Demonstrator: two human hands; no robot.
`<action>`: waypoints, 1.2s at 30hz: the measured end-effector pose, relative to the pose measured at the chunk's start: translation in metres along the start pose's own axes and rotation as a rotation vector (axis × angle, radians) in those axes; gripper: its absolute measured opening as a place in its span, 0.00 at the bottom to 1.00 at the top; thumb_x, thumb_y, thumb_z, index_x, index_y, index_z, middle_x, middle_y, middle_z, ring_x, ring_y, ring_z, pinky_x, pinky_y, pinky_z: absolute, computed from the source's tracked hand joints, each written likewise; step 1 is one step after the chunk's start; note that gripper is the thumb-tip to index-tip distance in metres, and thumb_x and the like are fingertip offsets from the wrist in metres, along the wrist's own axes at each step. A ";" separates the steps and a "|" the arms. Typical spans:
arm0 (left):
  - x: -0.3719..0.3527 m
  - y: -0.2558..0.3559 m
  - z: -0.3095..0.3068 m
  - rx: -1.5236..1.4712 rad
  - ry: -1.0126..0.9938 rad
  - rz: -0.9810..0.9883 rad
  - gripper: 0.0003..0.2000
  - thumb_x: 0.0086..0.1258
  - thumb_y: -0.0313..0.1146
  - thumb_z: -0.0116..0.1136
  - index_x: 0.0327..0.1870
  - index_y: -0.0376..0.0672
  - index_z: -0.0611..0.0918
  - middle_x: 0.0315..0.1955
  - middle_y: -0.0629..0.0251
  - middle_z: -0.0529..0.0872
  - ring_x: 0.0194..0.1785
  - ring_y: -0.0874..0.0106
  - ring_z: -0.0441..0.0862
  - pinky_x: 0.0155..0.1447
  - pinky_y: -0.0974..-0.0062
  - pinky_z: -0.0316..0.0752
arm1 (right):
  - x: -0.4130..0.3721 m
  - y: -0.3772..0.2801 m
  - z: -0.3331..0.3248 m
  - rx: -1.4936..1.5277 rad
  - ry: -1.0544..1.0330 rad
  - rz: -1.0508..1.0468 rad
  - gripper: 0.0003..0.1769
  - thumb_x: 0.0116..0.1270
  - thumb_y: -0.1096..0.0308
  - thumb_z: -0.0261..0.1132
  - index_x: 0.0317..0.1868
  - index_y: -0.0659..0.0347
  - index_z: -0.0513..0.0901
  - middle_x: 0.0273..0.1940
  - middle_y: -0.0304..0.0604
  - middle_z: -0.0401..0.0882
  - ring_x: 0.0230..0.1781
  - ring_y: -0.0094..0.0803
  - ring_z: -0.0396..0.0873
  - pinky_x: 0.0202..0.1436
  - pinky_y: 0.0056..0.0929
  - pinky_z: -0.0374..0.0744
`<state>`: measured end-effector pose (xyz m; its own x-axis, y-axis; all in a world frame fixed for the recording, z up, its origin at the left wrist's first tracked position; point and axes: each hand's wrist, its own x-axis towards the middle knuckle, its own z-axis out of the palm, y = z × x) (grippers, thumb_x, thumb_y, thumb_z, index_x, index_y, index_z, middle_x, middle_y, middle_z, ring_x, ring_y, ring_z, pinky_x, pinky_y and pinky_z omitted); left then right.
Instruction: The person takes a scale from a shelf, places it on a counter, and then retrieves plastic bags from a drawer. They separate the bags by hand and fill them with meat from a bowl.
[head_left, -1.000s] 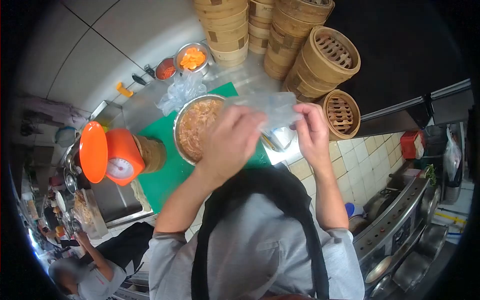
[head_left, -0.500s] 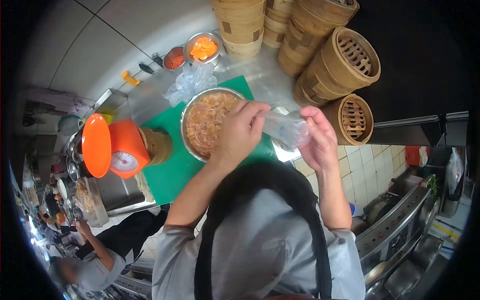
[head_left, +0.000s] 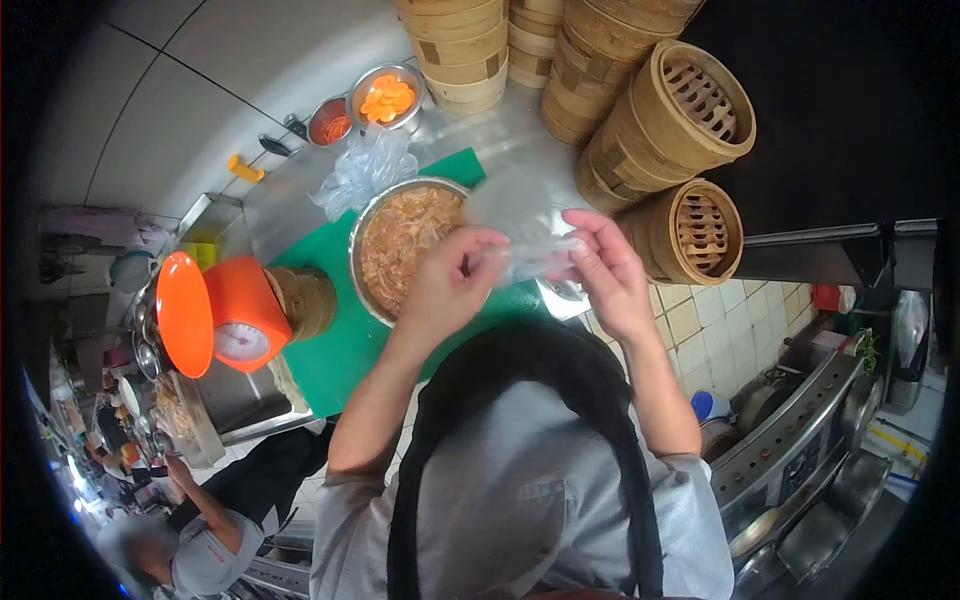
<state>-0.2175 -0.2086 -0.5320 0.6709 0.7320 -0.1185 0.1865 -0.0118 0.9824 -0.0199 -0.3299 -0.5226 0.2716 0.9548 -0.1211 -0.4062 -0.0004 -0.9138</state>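
Note:
A clear plastic bag [head_left: 538, 258] is stretched between my two hands. My left hand [head_left: 452, 278] pinches one side of its edge, close to the right rim of a metal bowl [head_left: 358, 240]. The other side is gripped by the fingers of my right hand [head_left: 612, 280]. Beyond the hands the bag's body spreads out, blurred by motion. Raw sliced meat in sauce [head_left: 405, 240] fills the bowl, which sits on a green cutting board [head_left: 335, 375].
Bamboo steamers [head_left: 665, 125] stand stacked at the back right. Behind the bowl lie crumpled plastic bags [head_left: 368, 168], beside bowls of sliced carrot [head_left: 387, 98] and orange shreds [head_left: 332, 124]. An orange scale [head_left: 245, 315] is on the left. A co-worker [head_left: 205, 540] stands lower left.
My hands have come slightly lower and the bag has gone from bunched to spread out and blurred. The view has shifted a little.

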 end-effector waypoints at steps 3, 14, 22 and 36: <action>0.017 -0.013 0.007 -0.026 0.144 0.029 0.09 0.76 0.27 0.61 0.53 0.35 0.85 0.35 0.69 0.87 0.37 0.82 0.81 0.42 0.82 0.76 | -0.002 0.001 -0.001 0.310 -0.183 0.154 0.26 0.83 0.61 0.58 0.74 0.62 0.68 0.47 0.38 0.81 0.46 0.27 0.84 0.52 0.29 0.85; -0.013 0.048 0.001 -0.618 -0.191 -0.109 0.17 0.73 0.21 0.59 0.62 0.38 0.78 0.43 0.68 0.84 0.43 0.81 0.81 0.50 0.79 0.76 | 0.002 0.004 -0.003 -0.230 0.076 -0.032 0.26 0.80 0.67 0.63 0.73 0.61 0.70 0.47 0.29 0.76 0.46 0.17 0.74 0.54 0.18 0.75; 0.002 -0.002 0.011 -0.398 0.112 -0.048 0.08 0.77 0.26 0.62 0.52 0.39 0.81 0.38 0.73 0.83 0.39 0.83 0.80 0.43 0.83 0.76 | 0.002 0.010 -0.003 0.272 -0.047 0.110 0.24 0.83 0.61 0.58 0.73 0.61 0.70 0.43 0.31 0.79 0.43 0.16 0.76 0.48 0.19 0.77; -0.019 0.044 0.012 -0.448 -0.136 0.006 0.14 0.74 0.22 0.62 0.57 0.38 0.78 0.45 0.69 0.83 0.47 0.81 0.81 0.51 0.80 0.76 | 0.009 0.001 0.003 -0.634 0.184 -0.465 0.18 0.72 0.74 0.67 0.61 0.62 0.82 0.50 0.44 0.79 0.48 0.31 0.79 0.51 0.26 0.80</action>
<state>-0.2136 -0.2317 -0.4883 0.7646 0.6365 -0.1015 -0.1253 0.3013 0.9452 -0.0209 -0.3206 -0.5236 0.4529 0.8343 0.3144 0.3410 0.1637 -0.9257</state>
